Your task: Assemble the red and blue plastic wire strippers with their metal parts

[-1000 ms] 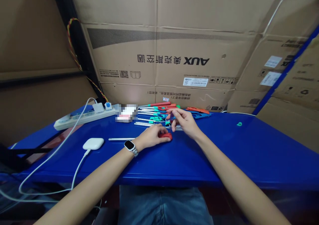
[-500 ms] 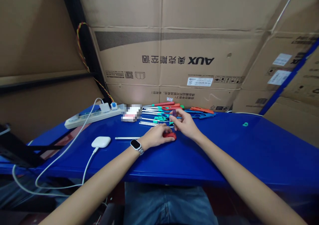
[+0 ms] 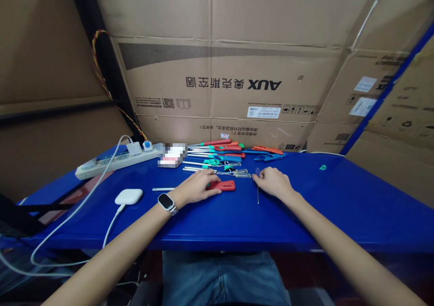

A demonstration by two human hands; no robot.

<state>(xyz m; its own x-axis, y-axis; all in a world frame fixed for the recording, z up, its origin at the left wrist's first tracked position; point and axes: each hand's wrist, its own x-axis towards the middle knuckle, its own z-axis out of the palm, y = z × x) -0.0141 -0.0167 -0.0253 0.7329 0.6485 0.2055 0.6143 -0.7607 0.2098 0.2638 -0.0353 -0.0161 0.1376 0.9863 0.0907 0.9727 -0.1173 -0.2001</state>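
My left hand (image 3: 201, 185), with a watch at the wrist, is closed over a red-handled long-neck lighter (image 3: 228, 186) lying on the blue table (image 3: 305, 215). The lighter's metal tube points left, and a bit of green shows by my fingers. To the right, my right hand (image 3: 274, 181) is closed on a small screwdriver (image 3: 258, 193) with a see-through purple handle. Its thin shaft points down toward me, apart from the lighter. Behind my hands lie several more lighters (image 3: 224, 148) with red and blue handles, and clear-ended parts (image 3: 242, 175) with green pieces.
Orange and blue handle shells (image 3: 267, 150) lie at the back. A green piece (image 3: 323, 167) is at right. To the left are a white earbud case (image 3: 129, 196) on a cable and a power strip (image 3: 108, 162). Cardboard (image 3: 210, 62) walls the back.
My right hand has moved right and toward me, taking the screwdriver away from the red lighter. My left hand stays on the lighter, with more of its handle showing. The view has shifted slightly.
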